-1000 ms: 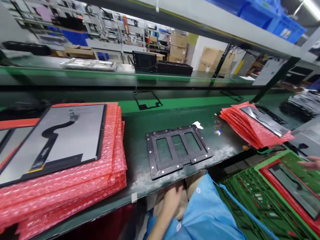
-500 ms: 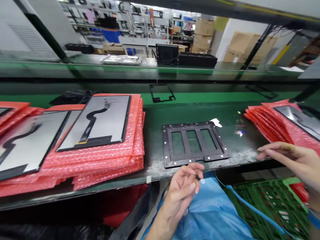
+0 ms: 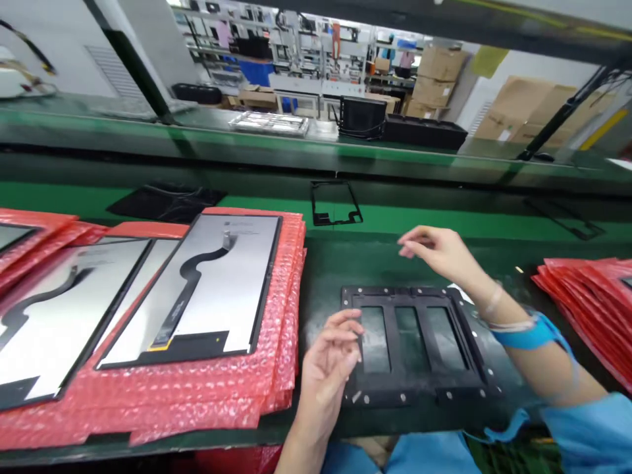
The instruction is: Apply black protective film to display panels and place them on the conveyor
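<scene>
A black jig frame (image 3: 419, 388) with three windows lies flat on the dark green bench in front of me. My left hand (image 3: 330, 359) hovers at the frame's left edge, fingers loosely curled and apart, holding nothing. My right hand (image 3: 437, 251) reaches leftward above the frame's far side, fingers extended and empty, with a blue strap on the wrist. To the left, a grey display panel (image 3: 205, 286) with a black flex cable rests on top of a stack of red bubble-wrap sheets (image 3: 257, 388).
More panels (image 3: 54, 316) on red wrap lie further left. Another red bubble-wrap stack (image 3: 592, 296) sits at the right edge. A thin black bezel frame (image 3: 336, 204) lies on the green belt behind. Black trays (image 3: 424, 131) and a clear tray stand on the far shelf.
Both hands rose from below the bench edge to above it. The right hand swung left over the jig frame; the left came to the frame's left edge. The view shifted left and down.
</scene>
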`<action>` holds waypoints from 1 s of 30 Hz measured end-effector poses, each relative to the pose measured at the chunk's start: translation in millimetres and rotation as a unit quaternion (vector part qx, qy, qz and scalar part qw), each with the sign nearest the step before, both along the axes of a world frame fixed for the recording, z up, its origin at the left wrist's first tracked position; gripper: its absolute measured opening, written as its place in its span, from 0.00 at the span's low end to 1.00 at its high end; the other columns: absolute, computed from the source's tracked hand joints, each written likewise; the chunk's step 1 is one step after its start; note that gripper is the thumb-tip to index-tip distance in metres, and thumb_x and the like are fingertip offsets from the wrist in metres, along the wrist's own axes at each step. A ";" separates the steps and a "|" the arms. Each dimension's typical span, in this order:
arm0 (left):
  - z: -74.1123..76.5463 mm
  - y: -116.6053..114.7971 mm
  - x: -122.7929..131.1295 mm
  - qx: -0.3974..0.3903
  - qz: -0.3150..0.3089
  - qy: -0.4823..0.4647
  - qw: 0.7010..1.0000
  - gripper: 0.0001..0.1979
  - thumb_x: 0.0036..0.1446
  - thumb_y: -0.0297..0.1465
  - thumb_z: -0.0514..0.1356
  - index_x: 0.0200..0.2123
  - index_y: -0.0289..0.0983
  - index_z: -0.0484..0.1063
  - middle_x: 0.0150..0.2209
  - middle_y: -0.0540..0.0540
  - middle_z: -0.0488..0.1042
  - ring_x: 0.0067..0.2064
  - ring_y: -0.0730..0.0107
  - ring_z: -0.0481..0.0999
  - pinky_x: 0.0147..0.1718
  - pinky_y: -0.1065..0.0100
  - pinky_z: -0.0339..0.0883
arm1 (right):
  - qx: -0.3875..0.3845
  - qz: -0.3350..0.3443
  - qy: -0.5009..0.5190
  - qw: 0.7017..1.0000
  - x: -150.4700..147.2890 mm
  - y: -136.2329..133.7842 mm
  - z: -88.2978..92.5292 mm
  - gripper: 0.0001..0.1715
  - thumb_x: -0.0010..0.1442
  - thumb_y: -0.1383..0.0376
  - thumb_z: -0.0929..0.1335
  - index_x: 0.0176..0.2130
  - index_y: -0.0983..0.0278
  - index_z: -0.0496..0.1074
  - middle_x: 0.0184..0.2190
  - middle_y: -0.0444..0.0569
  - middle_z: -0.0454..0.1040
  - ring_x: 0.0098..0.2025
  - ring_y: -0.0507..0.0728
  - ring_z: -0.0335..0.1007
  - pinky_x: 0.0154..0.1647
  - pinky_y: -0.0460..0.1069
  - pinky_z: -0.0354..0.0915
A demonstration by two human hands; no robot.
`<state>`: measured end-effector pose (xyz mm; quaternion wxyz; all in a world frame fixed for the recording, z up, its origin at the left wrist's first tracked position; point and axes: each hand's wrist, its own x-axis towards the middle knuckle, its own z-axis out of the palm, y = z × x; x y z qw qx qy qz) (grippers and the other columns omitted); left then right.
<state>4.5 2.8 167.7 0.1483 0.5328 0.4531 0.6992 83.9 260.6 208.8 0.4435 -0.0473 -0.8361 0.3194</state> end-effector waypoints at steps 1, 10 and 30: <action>5.0 1.9 -7.6 0.017 0.038 0.034 0.999 0.12 0.60 0.21 0.59 0.43 0.42 0.76 0.55 0.42 0.66 0.49 0.74 0.70 0.40 0.79 0.67 | 0.010 -0.031 -0.019 0.999 -28.5 0.2 15.0 0.10 0.72 0.79 0.65 0.40 0.68 0.69 0.33 0.44 0.66 0.38 0.64 0.68 0.40 0.46 0.69; 10.7 2.5 -21.8 0.043 0.137 0.096 0.985 0.21 0.60 0.17 0.56 0.52 0.45 0.72 0.55 0.40 0.64 0.52 0.72 0.69 0.41 0.78 0.69 | 0.128 -0.200 -0.162 0.958 -222.8 -49.5 73.2 0.38 0.90 0.55 0.81 0.67 0.79 0.60 0.48 0.64 0.58 0.51 0.73 0.51 0.51 0.58 0.58; 8.6 -2.2 -17.2 -0.020 0.165 0.120 0.979 0.20 0.64 0.20 0.54 0.50 0.50 0.72 0.57 0.47 0.62 0.52 0.71 0.69 0.44 0.72 0.68 | 0.156 -0.218 -0.207 0.941 -283.6 -75.6 104.3 0.15 0.91 0.70 0.70 0.68 0.70 0.64 0.47 0.63 0.58 0.48 0.74 0.51 0.47 0.59 0.57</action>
